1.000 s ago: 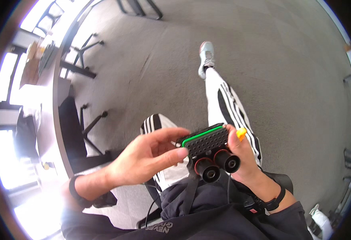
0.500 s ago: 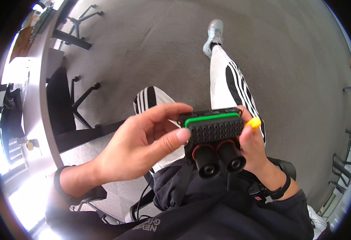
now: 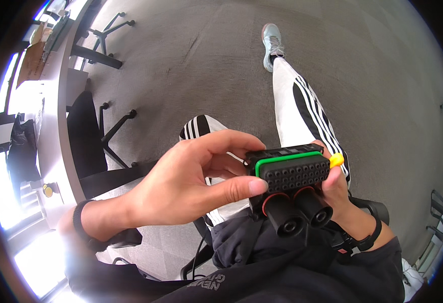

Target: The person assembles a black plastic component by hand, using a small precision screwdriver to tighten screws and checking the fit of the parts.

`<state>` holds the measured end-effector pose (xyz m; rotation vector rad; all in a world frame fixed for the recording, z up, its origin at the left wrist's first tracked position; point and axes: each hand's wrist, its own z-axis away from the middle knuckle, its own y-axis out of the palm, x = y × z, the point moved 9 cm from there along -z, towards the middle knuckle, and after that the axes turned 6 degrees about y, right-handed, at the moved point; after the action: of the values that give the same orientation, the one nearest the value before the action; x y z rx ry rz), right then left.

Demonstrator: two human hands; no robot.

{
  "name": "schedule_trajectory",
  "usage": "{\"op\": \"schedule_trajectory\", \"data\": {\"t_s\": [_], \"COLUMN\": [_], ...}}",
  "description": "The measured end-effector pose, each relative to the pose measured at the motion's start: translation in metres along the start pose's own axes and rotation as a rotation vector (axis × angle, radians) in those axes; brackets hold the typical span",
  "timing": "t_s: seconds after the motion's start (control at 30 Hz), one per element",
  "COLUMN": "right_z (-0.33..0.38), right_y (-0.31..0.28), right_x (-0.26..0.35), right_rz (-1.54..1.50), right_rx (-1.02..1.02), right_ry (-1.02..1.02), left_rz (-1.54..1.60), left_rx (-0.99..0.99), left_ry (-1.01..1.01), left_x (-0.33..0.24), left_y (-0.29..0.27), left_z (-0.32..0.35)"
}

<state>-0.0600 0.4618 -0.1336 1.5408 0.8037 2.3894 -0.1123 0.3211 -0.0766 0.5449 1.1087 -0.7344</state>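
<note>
Between my hands, above my lap, is a black multi-pin electrical connector (image 3: 294, 174). A green seal rings its block of small holes, and two thick round black terminals with red rings stick out toward me. My left hand (image 3: 196, 177) grips its left end, thumb on the near face and fingers behind the far edge. On the right end, my right hand (image 3: 336, 189) holds it, with most of its fingers hidden behind the housing. A yellow tab (image 3: 336, 160) shows at the right hand's thumb and index finger; whether it belongs to the connector I cannot tell.
A white desk (image 3: 54, 126) runs along the left, with a black bag (image 3: 21, 141) and a cardboard piece (image 3: 32, 63) on it. Wheeled chair bases (image 3: 112, 134) stand beside it on the grey floor. More chair legs (image 3: 441, 212) show at the far right.
Both hands and the connector have shifted slightly right and down in the picture, while the surroundings shifted a little too. The grip on the connector looks the same.
</note>
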Motion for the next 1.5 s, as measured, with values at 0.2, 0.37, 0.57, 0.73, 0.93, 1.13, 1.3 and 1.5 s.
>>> {"op": "schedule_trajectory", "data": {"t_s": [0.2,0.37,0.57,0.73,0.93,1.13,1.3,1.5], "right_z": [-0.001,-0.001,-0.002,-0.002,0.000,0.000,-0.001,-0.002], "right_y": [-0.004,-0.001,-0.002,-0.004,-0.004,0.001,0.002,0.002], "right_x": [-0.006,-0.007,-0.013,-0.017,-0.020,-0.017,-0.016,-0.016], "right_rz": [0.033,0.040,0.032,0.028,0.022,0.008,-0.024,0.015], "right_rx": [0.008,0.007,-0.010,-0.007,0.029,0.092,0.055,0.052], "right_ry": [-0.005,-0.012,0.017,0.016,-0.025,-0.036,-0.016,-0.047], "left_rz": [0.005,-0.020,-0.041,-0.150,-0.434,-0.490,-0.494,-0.479], "left_rx": [0.014,0.030,0.013,-0.014,-0.057,-0.059,-0.058,-0.055], "left_ry": [0.006,0.078,0.105,0.162,0.378,0.471,0.472,0.437], "left_x": [0.009,0.006,0.009,0.002,-0.015,-0.019,-0.018,-0.017], "left_y": [0.000,-0.002,-0.005,-0.007,-0.009,-0.009,-0.010,-0.011], "left_z": [0.000,0.002,0.001,0.002,0.006,0.009,0.007,0.007]}}
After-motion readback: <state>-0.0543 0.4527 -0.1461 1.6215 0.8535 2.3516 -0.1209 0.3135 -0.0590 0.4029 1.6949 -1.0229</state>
